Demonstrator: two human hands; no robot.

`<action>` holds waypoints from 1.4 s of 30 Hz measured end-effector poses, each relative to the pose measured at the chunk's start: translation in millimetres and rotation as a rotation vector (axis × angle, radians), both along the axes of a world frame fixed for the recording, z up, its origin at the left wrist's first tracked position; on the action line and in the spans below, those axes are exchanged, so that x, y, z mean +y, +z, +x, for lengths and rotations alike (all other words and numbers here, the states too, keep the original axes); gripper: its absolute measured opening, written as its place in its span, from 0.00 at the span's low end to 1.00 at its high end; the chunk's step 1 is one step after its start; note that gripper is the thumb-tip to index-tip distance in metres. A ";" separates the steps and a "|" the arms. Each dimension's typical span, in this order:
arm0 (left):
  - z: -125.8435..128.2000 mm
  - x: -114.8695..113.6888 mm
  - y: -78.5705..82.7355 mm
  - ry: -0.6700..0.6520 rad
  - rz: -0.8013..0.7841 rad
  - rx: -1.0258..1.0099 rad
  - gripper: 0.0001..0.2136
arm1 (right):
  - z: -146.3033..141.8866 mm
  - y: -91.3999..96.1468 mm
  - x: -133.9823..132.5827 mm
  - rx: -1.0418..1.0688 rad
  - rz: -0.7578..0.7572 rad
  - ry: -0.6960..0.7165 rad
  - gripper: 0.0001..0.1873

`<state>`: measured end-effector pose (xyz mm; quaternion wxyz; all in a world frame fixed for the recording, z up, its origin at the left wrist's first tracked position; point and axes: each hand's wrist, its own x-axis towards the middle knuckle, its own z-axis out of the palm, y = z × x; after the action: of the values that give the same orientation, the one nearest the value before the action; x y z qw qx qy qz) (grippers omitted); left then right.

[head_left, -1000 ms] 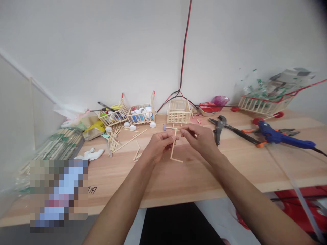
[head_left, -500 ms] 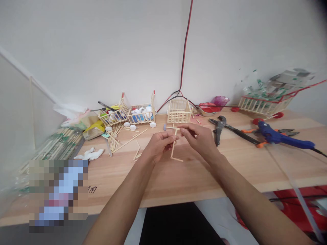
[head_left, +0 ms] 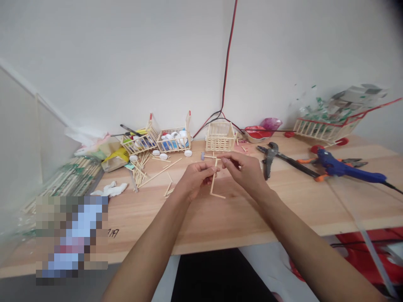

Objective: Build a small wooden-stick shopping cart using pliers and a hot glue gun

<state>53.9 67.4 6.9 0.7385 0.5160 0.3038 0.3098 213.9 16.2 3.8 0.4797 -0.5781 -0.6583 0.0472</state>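
Observation:
My left hand [head_left: 195, 179] and my right hand [head_left: 244, 168] meet above the middle of the wooden table [head_left: 220, 218]. Both pinch a small frame of thin wooden sticks [head_left: 214, 184], which hangs down from the fingertips and ends in an L-shaped foot near the tabletop. My left thumb and forefinger grip the upright stick from the left. My right fingers pinch its top from the right. A short stick with a small blue-grey cap [head_left: 203, 156] lies just behind the hands.
Small stick-built baskets [head_left: 220, 137] and carts holding bottle caps [head_left: 173, 140] stand along the wall, with loose sticks [head_left: 151, 170] in front. Pliers [head_left: 269, 157] and a blue glue gun [head_left: 343, 167] lie at right. A bundle of sticks [head_left: 67, 180] lies at left.
The hands and the stick frame have stayed almost in place; the fingers shifted only slightly on the sticks.

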 end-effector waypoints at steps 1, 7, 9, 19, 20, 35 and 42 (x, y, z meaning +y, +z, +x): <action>0.0 -0.1 0.2 -0.004 0.002 -0.001 0.16 | 0.1 -0.3 0.1 0.000 0.004 -0.001 0.11; -0.2 -0.3 0.7 -0.002 -0.011 -0.005 0.15 | 0.2 -0.1 0.2 -0.009 0.000 -0.007 0.11; -0.4 0.3 0.2 -0.001 -0.019 -0.007 0.16 | 0.1 0.1 0.1 -0.014 0.004 -0.014 0.11; -1.6 2.1 1.6 0.052 -0.026 0.000 0.16 | -0.1 8.2 -3.6 0.041 0.192 0.006 0.15; -1.9 2.8 1.8 0.061 -0.027 0.001 0.16 | 0.5 9.1 -4.3 0.053 0.222 -0.001 0.14; -17.3 19.3 9.3 0.182 -0.030 -0.102 0.16 | 3.4 -1.0 0.1 0.445 0.064 0.018 0.09; -23.3 23.4 14.8 0.203 -0.029 -0.153 0.14 | 1.6 -11.8 5.9 0.389 -0.164 0.069 0.09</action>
<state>30.6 90.8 21.7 0.7319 0.4468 0.3019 0.4167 215.5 22.1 -8.0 0.5472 -0.5723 -0.5667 0.2279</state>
